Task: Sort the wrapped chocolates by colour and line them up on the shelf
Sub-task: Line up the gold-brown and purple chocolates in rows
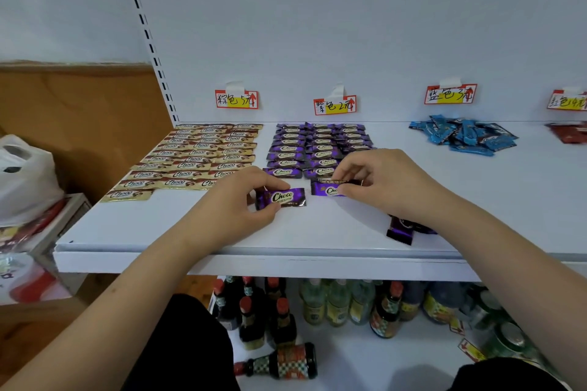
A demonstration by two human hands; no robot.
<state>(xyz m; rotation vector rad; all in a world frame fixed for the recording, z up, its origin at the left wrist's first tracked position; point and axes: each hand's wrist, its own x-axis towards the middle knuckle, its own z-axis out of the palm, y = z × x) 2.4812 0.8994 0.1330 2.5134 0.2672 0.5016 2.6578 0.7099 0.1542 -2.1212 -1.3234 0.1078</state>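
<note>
On the white shelf (158,232), both hands reach forward, the left hand (241,197) and right hand (378,178) each pinching a purple chocolate.

This was a shop. A white metal display shelf (190,232) with a slotted upright (149,38) carried rows of wrapped chocolates, and handwritten red-and-yellow price tags (236,99) were taped to the back panel above it. Below the shelf stood glass sauce bottles (282,317).
</note>
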